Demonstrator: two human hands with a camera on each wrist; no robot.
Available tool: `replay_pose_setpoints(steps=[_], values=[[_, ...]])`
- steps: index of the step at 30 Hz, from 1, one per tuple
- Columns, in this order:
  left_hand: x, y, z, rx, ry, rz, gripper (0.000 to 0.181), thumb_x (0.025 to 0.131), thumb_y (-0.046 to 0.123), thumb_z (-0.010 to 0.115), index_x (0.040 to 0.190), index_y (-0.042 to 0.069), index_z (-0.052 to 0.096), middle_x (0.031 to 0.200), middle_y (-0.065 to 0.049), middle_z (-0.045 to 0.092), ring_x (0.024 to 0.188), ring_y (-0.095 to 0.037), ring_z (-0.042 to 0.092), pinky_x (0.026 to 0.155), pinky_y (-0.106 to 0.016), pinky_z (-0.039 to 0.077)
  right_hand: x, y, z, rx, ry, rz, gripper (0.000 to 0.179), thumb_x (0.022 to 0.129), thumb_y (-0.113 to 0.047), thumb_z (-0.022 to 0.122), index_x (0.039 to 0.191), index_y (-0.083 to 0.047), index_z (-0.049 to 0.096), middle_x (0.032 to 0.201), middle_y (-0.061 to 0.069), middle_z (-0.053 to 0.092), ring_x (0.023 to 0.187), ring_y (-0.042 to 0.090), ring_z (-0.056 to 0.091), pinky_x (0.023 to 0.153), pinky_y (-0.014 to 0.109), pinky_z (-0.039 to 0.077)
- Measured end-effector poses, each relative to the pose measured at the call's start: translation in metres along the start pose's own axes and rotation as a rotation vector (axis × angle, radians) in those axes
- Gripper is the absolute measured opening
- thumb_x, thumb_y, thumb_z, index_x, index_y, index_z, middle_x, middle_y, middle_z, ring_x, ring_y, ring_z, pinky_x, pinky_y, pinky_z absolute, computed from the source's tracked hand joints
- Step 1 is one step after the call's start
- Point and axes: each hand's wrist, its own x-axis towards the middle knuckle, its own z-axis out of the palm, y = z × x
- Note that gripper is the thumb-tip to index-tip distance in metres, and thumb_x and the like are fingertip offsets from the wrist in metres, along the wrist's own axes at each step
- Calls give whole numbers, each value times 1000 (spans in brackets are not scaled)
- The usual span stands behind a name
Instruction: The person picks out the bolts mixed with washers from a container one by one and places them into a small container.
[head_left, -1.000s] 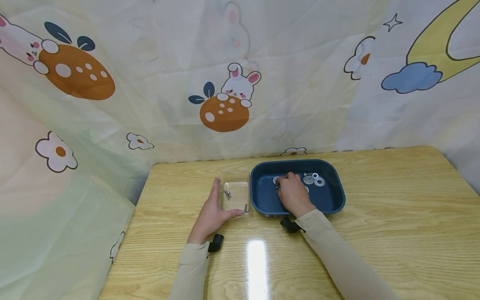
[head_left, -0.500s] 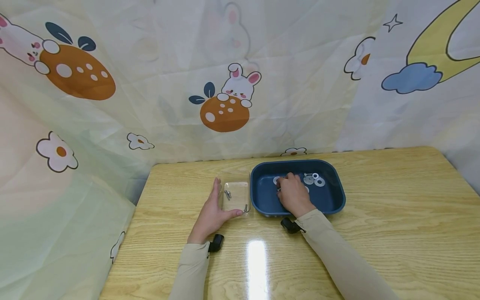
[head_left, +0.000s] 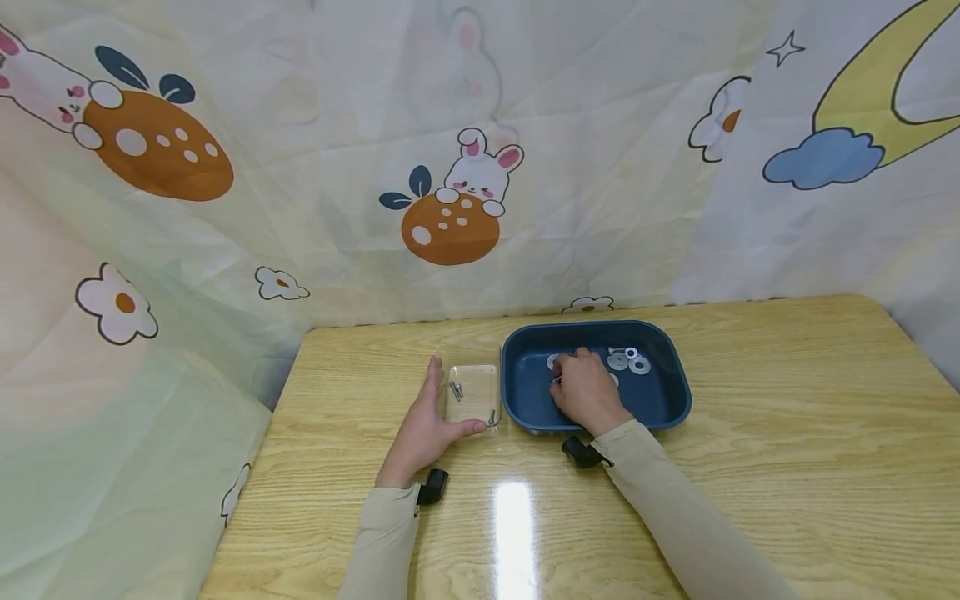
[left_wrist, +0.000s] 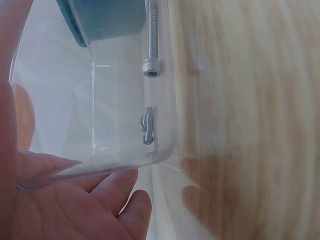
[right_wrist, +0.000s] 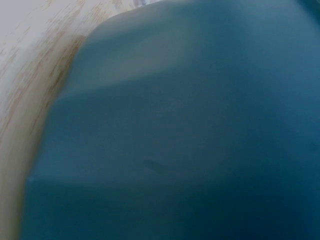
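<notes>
Some screws [head_left: 457,390] lying in clear box [head_left: 474,403] | washers [head_left: 639,365] lying in blue tub [head_left: 531,410] | spread left hand [head_left: 420,431] touching box | curled right hand [head_left: 590,392] dipping in tub, grasp unclear

Glossy plastic box [head_left: 476,396], metal screws [left_wrist: 153,42], tray [head_left: 528,400] probably smooth plastic.

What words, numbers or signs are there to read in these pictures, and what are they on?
There are none that I can read.
Cloth: only drawings, like bunnies and a moon.
Clear box and blue tray: no readable letters; one faint dark mark on the tray is too blurred to make out.
Bolt and washers: any markings are too small to read.
</notes>
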Motion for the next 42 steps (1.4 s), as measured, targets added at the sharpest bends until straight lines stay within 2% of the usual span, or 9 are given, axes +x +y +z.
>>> replay_pose_setpoints(steps=[5,12,25,33,38,42], values=[[0,0,0,5,3,-3,129,57,57,81,148,32,-8,153,3,13,137,-20,19,108,-48,23,0,0,2,12,30,-1,11,81,-15,64,89,-8,68,89,12,57,83,29,51,69,42,48],[0,0,0,3,-1,-4,127,57,57,81,144,41,-11,153,4,13,137,-21,20,108,-48,23,0,0,0,11,87,-34,14,82,-18,67,91,-7,68,91,14,57,84,30,51,70,42,47],[0,1,0,-6,-3,2,126,59,55,81,144,41,-12,153,4,13,138,-21,19,108,-48,22,-4,-4,-7,45,161,-68,15,82,-20,68,91,-8,67,94,14,56,84,28,50,69,40,46],[0,0,0,-8,1,13,128,60,52,82,148,31,-8,153,4,13,138,-20,18,108,-47,22,-5,-9,-12,69,200,-99,18,83,-22,68,94,-8,67,95,13,56,84,27,50,65,38,47],[0,0,0,-5,3,11,127,59,53,82,145,39,-11,153,4,13,138,-19,18,108,-47,21,-6,-13,-14,84,210,-99,20,82,-23,69,95,-8,67,96,13,56,85,26,49,66,37,47],[-1,-1,1,-6,7,13,127,59,54,81,145,38,-10,153,3,14,138,-22,19,108,-49,22,-8,-18,-16,96,228,-115,20,82,-23,70,96,-9,67,97,12,55,85,26,49,66,37,46]])
